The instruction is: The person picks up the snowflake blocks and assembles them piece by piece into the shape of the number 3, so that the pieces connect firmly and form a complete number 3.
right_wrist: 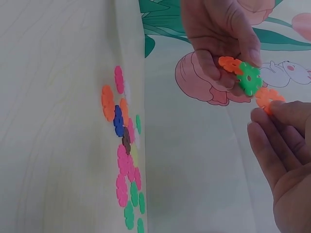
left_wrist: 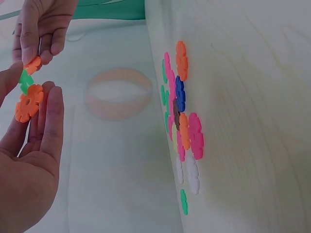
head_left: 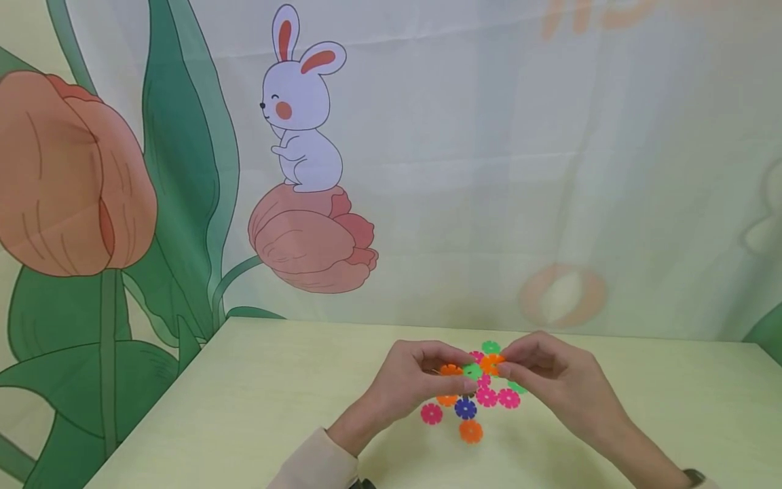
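Note:
My left hand (head_left: 409, 373) pinches a green snowflake disc (right_wrist: 250, 77) between thumb and fingers. An orange snowflake disc (left_wrist: 29, 103) is joined to that green one and sits against the left fingers. Opposite it, my right hand (head_left: 565, 384) grips a second orange snowflake disc (right_wrist: 268, 99) by its edge. This disc meets the green disc's rim; whether their slots are locked, I cannot tell. Both hands are raised above the table, close together. Below them lie several loose discs, among them a blue disc (head_left: 466, 408) and a pink disc (head_left: 431, 413).
The loose discs lie flat on the pale table (head_left: 244, 407), with an orange disc (head_left: 471, 431) nearest me and a white disc (left_wrist: 193, 174) visible in the left wrist view. Behind the table's far edge hangs a printed cloth (head_left: 458, 204) with a rabbit and tulips.

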The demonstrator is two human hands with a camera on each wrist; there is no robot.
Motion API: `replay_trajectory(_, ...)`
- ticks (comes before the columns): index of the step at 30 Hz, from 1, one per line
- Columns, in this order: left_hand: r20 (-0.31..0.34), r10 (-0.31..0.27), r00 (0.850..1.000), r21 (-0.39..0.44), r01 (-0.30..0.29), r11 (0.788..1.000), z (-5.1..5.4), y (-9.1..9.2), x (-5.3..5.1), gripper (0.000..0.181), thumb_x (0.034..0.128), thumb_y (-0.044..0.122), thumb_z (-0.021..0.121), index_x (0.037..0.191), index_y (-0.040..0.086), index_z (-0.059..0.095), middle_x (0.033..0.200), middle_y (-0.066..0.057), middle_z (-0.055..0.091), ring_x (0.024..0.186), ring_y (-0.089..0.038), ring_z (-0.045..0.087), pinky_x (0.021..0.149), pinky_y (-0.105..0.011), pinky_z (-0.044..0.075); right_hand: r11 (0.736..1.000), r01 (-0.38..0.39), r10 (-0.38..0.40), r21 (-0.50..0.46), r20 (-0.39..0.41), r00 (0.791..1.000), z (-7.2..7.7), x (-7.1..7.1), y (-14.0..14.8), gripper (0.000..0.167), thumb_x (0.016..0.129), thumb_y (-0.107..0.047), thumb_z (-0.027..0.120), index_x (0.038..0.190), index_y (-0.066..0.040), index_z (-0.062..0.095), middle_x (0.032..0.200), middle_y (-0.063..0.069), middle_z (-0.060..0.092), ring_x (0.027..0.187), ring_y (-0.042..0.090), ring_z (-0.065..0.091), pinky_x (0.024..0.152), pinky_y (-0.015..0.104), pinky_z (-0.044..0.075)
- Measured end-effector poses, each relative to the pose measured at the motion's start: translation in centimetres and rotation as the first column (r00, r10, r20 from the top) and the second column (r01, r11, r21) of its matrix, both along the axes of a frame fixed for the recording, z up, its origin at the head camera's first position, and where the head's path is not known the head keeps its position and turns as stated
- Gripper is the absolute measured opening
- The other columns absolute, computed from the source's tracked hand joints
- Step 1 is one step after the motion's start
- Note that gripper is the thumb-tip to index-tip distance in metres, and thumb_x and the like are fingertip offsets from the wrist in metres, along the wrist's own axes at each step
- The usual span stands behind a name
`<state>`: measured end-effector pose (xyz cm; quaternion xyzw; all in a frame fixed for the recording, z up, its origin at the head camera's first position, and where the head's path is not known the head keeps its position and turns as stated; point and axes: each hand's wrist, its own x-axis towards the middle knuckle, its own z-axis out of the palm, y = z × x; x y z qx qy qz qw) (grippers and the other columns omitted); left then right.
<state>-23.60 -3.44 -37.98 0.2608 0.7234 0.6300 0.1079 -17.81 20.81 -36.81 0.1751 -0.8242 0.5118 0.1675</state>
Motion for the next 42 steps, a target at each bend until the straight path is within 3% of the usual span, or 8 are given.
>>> replay_trajectory(7,0.018,-0.009,1.000,0.027,0.009,1.000,-0.07,0.01,0.00,0.024,0.0904,0.013,0.087,0.114,0.010,0.083,0.105,-0.001,0.079,0.089,-0.021,0.078,0.082,-0.032,0.063,1.000,0.005,-0.005,0.003,0.023,1.000,-0.04,-0.04,0.04,0.015,0.093,-0.014,0.084,0.104,-0.013,0.074,0.097,-0.003,0.077,0.084,0.016,0.077,0.076,0.030,0.064)
replay_trajectory(15,-0.006,-0.027,1.000,0.038,0.027,0.999,-0.27,0.00,0.05,0.022,0.0897,0.011,0.087,0.111,0.013,0.084,0.106,-0.001,0.079,0.089,-0.020,0.078,0.081,-0.032,0.064,0.999,-0.027,0.028,-0.024,0.017,0.999,-0.46,0.00,-0.32,0.015,0.094,-0.011,0.083,0.106,-0.012,0.075,0.098,-0.002,0.076,0.084,0.016,0.076,0.076,0.029,0.064)
replay_trajectory(23,-0.024,0.010,1.000,0.046,-0.009,0.999,-0.25,0.13,0.22,0.022,0.0883,0.011,0.089,0.110,0.013,0.084,0.105,0.000,0.079,0.089,-0.020,0.078,0.081,-0.031,0.064,1.000,0.028,-0.028,-0.008,-0.004,1.000,-0.74,0.13,-0.75,0.016,0.092,-0.011,0.085,0.105,-0.013,0.075,0.096,-0.006,0.076,0.084,0.011,0.076,0.074,0.028,0.063)
replay_trajectory(36,-0.029,0.030,0.999,0.019,-0.030,0.999,0.24,0.12,0.48,0.022,0.0880,0.015,0.090,0.109,0.016,0.085,0.104,0.002,0.079,0.086,-0.020,0.077,0.077,-0.029,0.063,0.999,0.011,-0.010,-0.053,0.034,0.999,-0.44,0.46,-0.67,0.015,0.092,-0.016,0.085,0.103,-0.013,0.076,0.092,-0.003,0.078,0.080,0.019,0.076,0.073,0.033,0.063)
replay_trajectory(42,-0.028,0.030,0.999,0.031,-0.029,0.999,0.32,0.14,0.48,0.021,0.0882,0.014,0.089,0.109,0.016,0.085,0.103,0.001,0.080,0.086,-0.020,0.078,0.077,-0.030,0.063,0.995,0.023,-0.015,-0.098,0.087,0.996,-0.55,0.47,-0.92,0.016,0.093,-0.018,0.085,0.104,-0.012,0.076,0.094,0.000,0.079,0.083,0.021,0.076,0.075,0.033,0.063)
